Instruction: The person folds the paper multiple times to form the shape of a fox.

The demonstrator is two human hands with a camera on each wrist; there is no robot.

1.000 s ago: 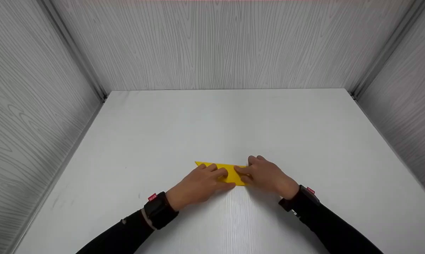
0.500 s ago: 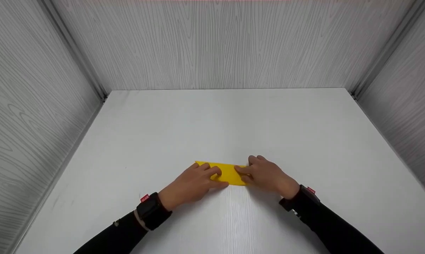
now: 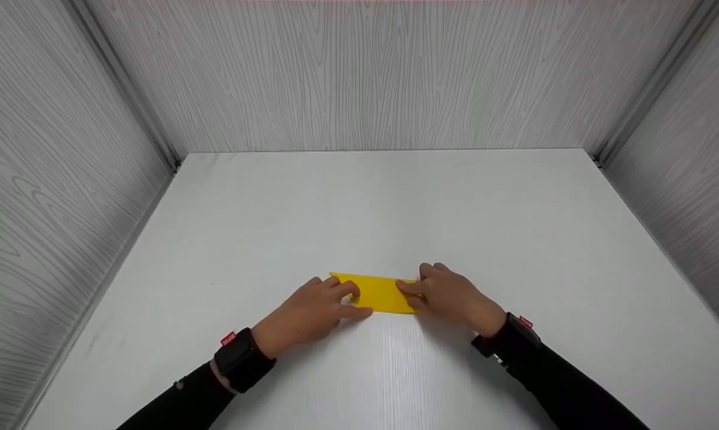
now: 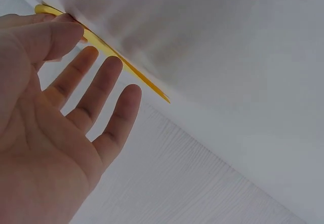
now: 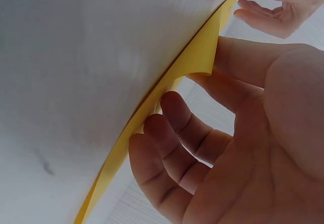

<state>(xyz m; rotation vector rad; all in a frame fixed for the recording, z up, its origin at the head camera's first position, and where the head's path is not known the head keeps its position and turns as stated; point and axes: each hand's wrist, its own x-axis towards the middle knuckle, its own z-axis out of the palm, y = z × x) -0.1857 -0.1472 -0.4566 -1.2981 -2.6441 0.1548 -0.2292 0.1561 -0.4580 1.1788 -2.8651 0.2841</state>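
Observation:
A long strip of folded yellow paper (image 3: 383,295) lies on the white table, its narrow point at the far left. My right hand (image 3: 455,298) holds down its right end, thumb and forefinger on top and the other fingers bent at the far edge. In the right wrist view a loose corner of the paper (image 5: 197,57) stands up beside that thumb. Over the strip's left part is my left hand (image 3: 312,310), its thumb tip at the near edge. The left wrist view shows the left hand's fingers (image 4: 109,82) spread and slightly bent beside the paper.
The white table (image 3: 359,209) reaches back to a grey wood-grain panel (image 3: 359,77). Similar panels stand at the left (image 3: 55,179) and right (image 3: 676,161). Both wrists carry black bands (image 3: 244,360) over dark sleeves.
My left hand has slid leftward along the yellow paper, and more of the strip's middle now shows. The right hand and the paper have stayed in place.

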